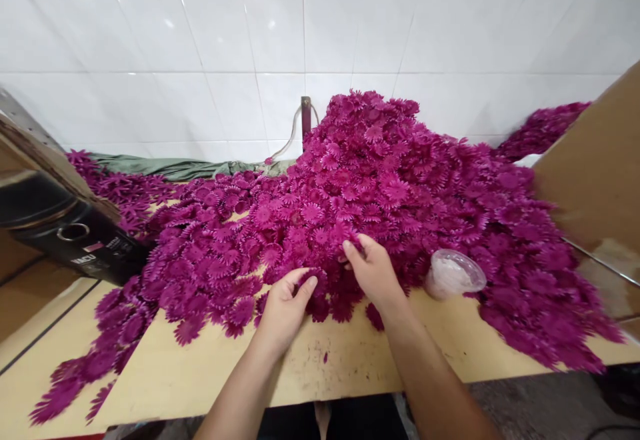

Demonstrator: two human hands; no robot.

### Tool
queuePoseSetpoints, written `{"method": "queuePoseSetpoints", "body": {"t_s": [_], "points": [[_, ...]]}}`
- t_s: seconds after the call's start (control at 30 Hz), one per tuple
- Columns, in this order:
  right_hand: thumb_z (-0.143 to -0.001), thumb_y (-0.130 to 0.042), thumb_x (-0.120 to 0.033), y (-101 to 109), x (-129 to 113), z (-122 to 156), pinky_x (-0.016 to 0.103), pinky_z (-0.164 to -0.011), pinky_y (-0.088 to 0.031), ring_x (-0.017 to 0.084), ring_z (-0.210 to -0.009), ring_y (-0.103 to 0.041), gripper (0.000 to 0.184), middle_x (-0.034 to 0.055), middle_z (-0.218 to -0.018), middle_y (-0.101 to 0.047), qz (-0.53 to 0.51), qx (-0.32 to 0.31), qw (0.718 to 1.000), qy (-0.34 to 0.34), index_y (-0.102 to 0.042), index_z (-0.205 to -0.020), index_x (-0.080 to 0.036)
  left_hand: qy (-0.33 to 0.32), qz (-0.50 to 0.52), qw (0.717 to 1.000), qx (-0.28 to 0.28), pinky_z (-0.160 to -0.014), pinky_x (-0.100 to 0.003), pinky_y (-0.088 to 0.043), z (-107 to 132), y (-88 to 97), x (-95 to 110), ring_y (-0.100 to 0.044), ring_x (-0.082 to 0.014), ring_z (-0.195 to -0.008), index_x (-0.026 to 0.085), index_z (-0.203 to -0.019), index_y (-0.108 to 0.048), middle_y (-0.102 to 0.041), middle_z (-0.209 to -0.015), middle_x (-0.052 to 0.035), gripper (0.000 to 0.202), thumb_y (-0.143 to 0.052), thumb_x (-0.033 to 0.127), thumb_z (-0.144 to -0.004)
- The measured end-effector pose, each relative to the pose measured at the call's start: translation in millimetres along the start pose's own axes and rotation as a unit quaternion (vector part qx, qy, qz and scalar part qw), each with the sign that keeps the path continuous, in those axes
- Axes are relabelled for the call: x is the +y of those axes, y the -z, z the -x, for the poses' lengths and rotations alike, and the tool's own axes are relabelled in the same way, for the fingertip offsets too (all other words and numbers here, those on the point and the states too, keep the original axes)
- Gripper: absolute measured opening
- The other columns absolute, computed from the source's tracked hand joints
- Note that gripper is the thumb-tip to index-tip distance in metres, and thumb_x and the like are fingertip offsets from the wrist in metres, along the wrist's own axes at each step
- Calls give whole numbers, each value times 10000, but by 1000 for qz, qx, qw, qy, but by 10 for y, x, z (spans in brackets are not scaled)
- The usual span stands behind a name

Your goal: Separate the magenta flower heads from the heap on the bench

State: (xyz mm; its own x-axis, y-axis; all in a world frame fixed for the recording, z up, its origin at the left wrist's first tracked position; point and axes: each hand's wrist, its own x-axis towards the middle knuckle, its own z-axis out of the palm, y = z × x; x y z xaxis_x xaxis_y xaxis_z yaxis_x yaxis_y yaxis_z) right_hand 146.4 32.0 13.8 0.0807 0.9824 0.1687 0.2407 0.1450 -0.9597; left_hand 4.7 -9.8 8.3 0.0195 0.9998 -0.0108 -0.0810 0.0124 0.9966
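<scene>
A large heap of magenta flower heads (395,180) with fringed petals spreads over the pale tabletop. My left hand (284,303), low at the heap's front edge, pinches a flower head (316,281) between thumb and forefinger. A little higher and to the right, my right hand (374,270) has its fingers closed on another flower head (343,232), partly blending into the heap behind it. The two hands are apart. Right of them stands a clear plastic cup (456,275) with whitish contents that I cannot make out.
On the left, a black printed container (75,233) leans by some cardboard. A large cardboard box (595,167) stands at the right. White wall tiles (250,20) rise behind, with green cloth (170,165) along their foot. The bare table edge (330,387) runs nearest me.
</scene>
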Motion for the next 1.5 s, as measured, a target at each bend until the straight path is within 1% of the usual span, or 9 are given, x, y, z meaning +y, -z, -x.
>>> {"method": "queuePoseSetpoints", "body": {"t_s": [0.2,0.33,0.43,0.73,0.93,1.13,1.2,1.33,1.5], "points": [[-687,-598,-298,-98,-178,261,285,-715,-465,165,-799,-577,240,28,-850,-622,-33,-187,982,11,-550,-887,-176,30,37,998,29,-508,-200,-384,-23,-20,-36,-450,-85,-490,154,-560,-540,-507,-497,47,254,-676,366,-589],[-636,-627,-213,-142,-205,304,264,-672,-468,149,-731,-584,179,9,-777,-633,-18,-203,979,13,-571,-802,-173,53,17,997,46,-405,-186,-270,-31,-2,-69,-305,-50,-380,167,-449,-414,-367,-381,80,417,-645,488,-582],[-682,-565,-224,-158,-159,264,254,-595,-469,126,-591,-577,92,-14,-630,-615,-46,-212,976,-14,-566,-755,-168,51,-11,998,46,-427,-205,-302,-25,1,-68,-349,-71,-398,168,-449,-433,-409,-393,52,467,-521,578,-654],[-754,-468,-256,-284,-184,219,282,-592,-409,162,-594,-558,152,44,-650,-639,177,-14,983,55,-592,-700,-186,-5,-29,1000,-1,-521,-213,-365,-6,-55,-30,-422,-103,-530,161,-631,-529,-483,-546,35,237,-586,387,-672],[-773,-433,-259,-23,-125,-84,316,-632,-418,189,-624,-553,174,69,-676,-621,198,146,969,37,-579,-772,-164,-24,-45,998,26,-546,-207,-354,75,33,-24,-422,-100,-538,159,-576,-523,-453,-534,38,215,-588,340,-674],[-709,-563,-328,-10,-221,162,274,-658,-446,163,-719,-568,194,27,-801,-627,26,-145,988,45,-555,-829,-176,-17,-34,998,49,-559,-205,-343,7,68,-76,-399,-99,-565,161,-524,-494,-419,-552,43,261,-628,361,-628],[-673,-602,-299,-105,-247,281,257,-648,-437,154,-712,-559,180,8,-780,-621,25,-177,983,48,-564,-798,-176,4,-27,999,34,-531,-210,-329,-10,49,-78,-370,-95,-530,163,-530,-489,-394,-526,50,274,-623,384,-621],[-738,-502,-310,-197,-175,239,247,-572,-410,129,-580,-505,188,-14,-591,-553,11,-113,993,41,-551,-633,-161,-4,-62,998,27,-561,-223,-332,14,13,-8,-385,-109,-555,169,-513,-475,-391,-535,42,261,-608,360,-629],[-743,-458,-337,13,-67,-80,260,-489,-408,121,-471,-464,212,-21,-515,-501,14,111,994,-17,-537,-662,-158,-51,-93,994,34,-549,-217,-322,94,39,63,-376,-103,-539,169,-451,-468,-386,-515,40,267,-612,304,-632]]}}
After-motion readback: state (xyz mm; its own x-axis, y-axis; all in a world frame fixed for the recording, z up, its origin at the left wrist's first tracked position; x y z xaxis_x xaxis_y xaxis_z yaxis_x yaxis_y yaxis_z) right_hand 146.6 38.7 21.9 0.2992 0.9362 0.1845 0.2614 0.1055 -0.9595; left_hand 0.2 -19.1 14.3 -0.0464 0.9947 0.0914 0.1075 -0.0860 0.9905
